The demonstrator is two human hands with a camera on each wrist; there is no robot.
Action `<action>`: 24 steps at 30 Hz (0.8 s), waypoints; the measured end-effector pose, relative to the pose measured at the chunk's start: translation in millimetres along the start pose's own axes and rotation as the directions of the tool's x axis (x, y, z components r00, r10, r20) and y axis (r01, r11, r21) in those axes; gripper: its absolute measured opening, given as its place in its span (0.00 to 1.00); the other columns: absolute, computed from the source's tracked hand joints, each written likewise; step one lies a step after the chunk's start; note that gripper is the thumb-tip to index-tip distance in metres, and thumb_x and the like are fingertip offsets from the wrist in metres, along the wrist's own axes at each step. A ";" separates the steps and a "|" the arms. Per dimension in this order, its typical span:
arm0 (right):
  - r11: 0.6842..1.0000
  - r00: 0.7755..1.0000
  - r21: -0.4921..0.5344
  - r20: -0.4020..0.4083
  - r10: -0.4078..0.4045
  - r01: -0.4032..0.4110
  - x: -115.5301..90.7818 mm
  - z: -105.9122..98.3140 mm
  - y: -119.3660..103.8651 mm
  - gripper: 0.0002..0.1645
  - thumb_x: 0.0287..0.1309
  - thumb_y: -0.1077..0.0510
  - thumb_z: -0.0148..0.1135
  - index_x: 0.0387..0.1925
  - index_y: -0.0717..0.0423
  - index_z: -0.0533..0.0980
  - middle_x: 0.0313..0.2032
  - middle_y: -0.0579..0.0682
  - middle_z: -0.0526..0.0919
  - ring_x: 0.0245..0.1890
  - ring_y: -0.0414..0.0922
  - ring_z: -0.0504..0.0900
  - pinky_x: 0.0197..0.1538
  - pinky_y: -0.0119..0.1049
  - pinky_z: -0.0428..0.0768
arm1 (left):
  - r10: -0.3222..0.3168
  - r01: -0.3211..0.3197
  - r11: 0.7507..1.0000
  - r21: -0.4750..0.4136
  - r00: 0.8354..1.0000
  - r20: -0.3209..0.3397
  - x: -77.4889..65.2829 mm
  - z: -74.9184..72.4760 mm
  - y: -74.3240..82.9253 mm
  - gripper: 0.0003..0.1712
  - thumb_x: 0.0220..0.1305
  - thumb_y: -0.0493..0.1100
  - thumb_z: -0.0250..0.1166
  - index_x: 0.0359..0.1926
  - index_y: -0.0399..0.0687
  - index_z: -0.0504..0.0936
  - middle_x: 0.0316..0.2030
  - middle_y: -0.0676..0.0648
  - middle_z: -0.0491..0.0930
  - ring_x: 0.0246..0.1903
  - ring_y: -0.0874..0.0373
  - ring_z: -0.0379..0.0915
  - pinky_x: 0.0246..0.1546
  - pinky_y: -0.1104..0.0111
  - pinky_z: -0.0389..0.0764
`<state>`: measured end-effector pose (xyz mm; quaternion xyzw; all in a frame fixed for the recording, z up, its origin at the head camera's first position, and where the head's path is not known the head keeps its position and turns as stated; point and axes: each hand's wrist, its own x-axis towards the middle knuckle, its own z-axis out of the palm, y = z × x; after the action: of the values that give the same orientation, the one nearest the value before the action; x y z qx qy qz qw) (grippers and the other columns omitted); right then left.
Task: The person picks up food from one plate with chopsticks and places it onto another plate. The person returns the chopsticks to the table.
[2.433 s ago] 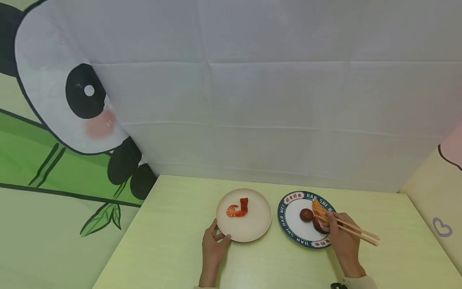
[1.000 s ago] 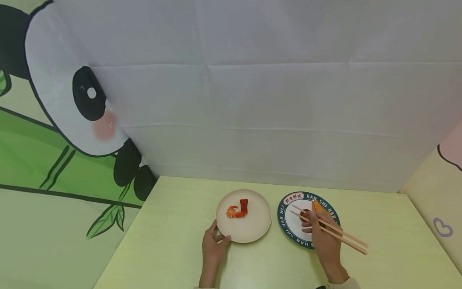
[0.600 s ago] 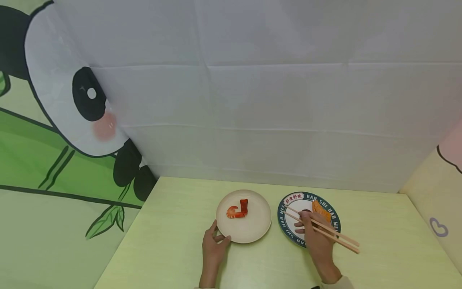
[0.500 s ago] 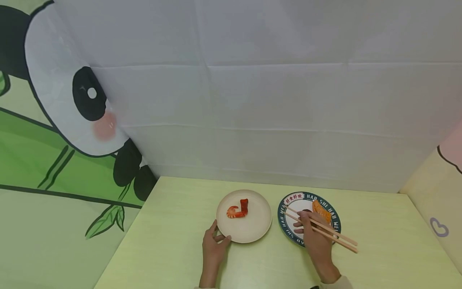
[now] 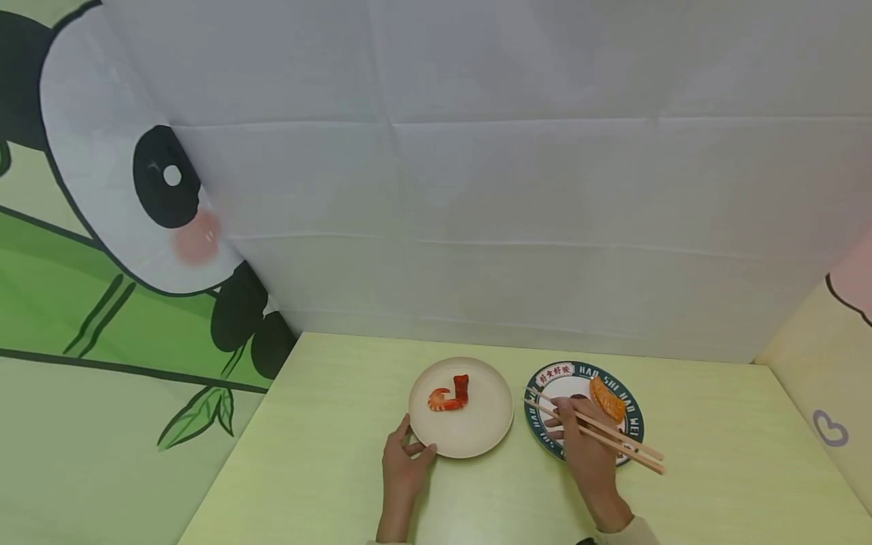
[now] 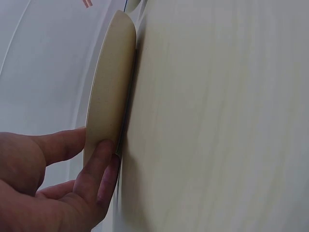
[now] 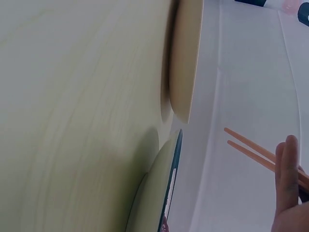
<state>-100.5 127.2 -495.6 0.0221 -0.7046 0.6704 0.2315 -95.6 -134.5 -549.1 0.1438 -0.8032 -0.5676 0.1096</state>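
My left hand (image 5: pixel 405 465) pinches the near left rim of a beige plate (image 5: pixel 490 431); in the left wrist view the fingers (image 6: pixel 94 169) press its side. On that plate lie a shrimp (image 5: pixel 446 404) and a dark red chunk (image 5: pixel 461 387). My right hand (image 5: pixel 591 458) holds a pair of wooden chopsticks (image 5: pixel 640 446) above a blue-rimmed plate (image 5: pixel 636 425). Their tips are apart with nothing between them, as the right wrist view shows. An orange ridged food piece (image 5: pixel 608 399) sits on the blue-rimmed plate. A dark round item (image 5: pixel 579 396) is mostly hidden by my hand.
Both plates stand side by side on a pale yellow table (image 5: pixel 327 454), with a narrow gap between them. A white cloth backdrop (image 5: pixel 511 189) rises behind the table's far edge. A panda print (image 5: pixel 163 182) covers the left side.
My right hand has moved left across the blue-rimmed plate with the chopsticks, away from the orange piece, whose surface now shows more fully. My left hand stays on the beige plate.
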 end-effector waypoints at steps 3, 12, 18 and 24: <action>1.000 1.000 -0.003 0.009 -0.011 0.011 -1.5 2.6 -6.0 0.10 0.62 0.64 0.55 0.36 0.68 0.79 0.28 0.64 0.79 0.24 0.58 0.82 0.22 0.39 0.79 | -0.004 0.004 1.000 0.004 1.000 0.002 -0.2 -0.1 1.0 0.41 0.47 0.28 0.69 0.63 0.30 0.62 0.53 0.35 0.69 0.35 0.51 0.78 0.33 0.69 0.76; 0.998 1.000 0.062 0.003 0.019 -0.020 -5.2 13.4 -7.6 0.09 0.61 0.64 0.56 0.36 0.66 0.80 0.27 0.66 0.78 0.23 0.56 0.82 0.24 0.43 0.80 | -0.006 0.006 1.000 0.016 1.000 -0.011 0.3 -0.2 1.4 0.41 0.46 0.28 0.68 0.63 0.30 0.63 0.53 0.35 0.69 0.35 0.51 0.78 0.34 0.68 0.76; 0.996 0.999 0.094 0.046 0.007 -0.011 -6.4 18.5 -7.9 0.09 0.61 0.67 0.54 0.38 0.70 0.79 0.31 0.62 0.79 0.24 0.59 0.82 0.24 0.41 0.80 | -0.010 0.010 1.000 0.008 1.000 -0.007 1.1 0.0 0.2 0.41 0.46 0.28 0.68 0.63 0.30 0.63 0.53 0.36 0.69 0.35 0.51 0.78 0.34 0.68 0.76; 0.994 0.998 0.107 0.070 -0.006 -0.002 -6.6 23.4 -6.8 0.09 0.62 0.67 0.53 0.38 0.67 0.79 0.32 0.60 0.81 0.25 0.62 0.81 0.24 0.41 0.80 | -0.019 0.019 1.000 -0.003 1.000 0.000 1.9 0.2 -1.1 0.41 0.46 0.28 0.68 0.63 0.30 0.63 0.53 0.35 0.69 0.35 0.52 0.78 0.35 0.67 0.76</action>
<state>-99.3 102.3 -491.5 0.0586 -0.6753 0.7059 0.2057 -97.3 -135.4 -550.2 0.1513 -0.8011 -0.5697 0.1043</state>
